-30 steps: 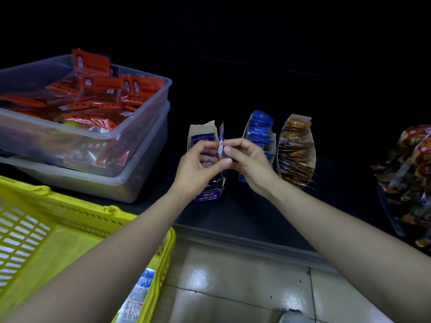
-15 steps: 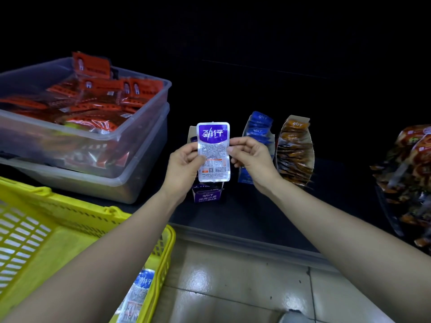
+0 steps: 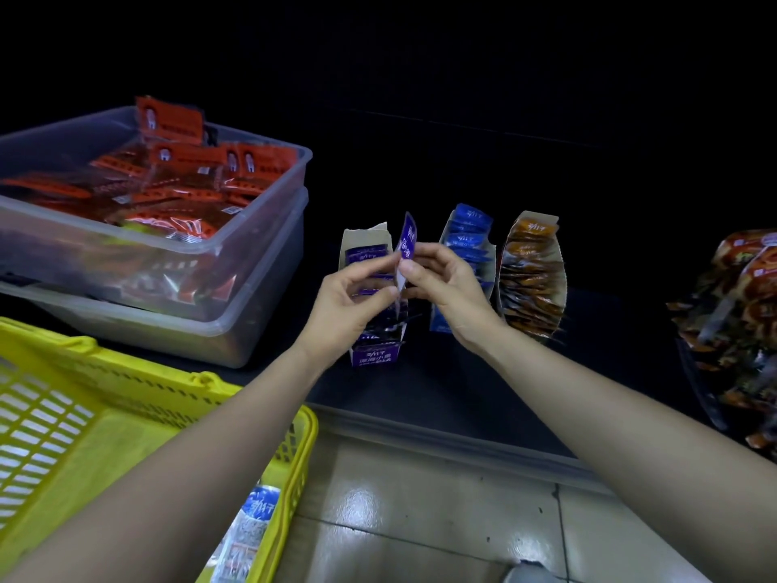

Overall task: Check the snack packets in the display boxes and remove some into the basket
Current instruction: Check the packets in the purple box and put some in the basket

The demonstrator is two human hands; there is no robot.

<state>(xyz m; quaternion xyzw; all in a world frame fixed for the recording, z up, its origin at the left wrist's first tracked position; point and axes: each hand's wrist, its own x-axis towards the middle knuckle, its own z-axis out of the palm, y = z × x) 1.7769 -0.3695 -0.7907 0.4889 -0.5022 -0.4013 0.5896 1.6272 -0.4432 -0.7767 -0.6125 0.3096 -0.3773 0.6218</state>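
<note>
A small purple snack packet stands edge-on between my two hands, above the purple display box. My left hand pinches its lower edge and my right hand pinches its middle from the right. To the right stand a display box of blue packets and one of orange packets. The yellow basket sits at the lower left, with a blue-and-white packet lying in it.
Two stacked clear tubs with red-orange packets stand at the left on the dark shelf. A heap of brown and orange packets lies at the right edge. Pale floor tiles show below the shelf lip.
Half a second ago the purple packet faced me flat, showing its back label; now it is turned edge-on. Both hands stay on it in about the same place.
</note>
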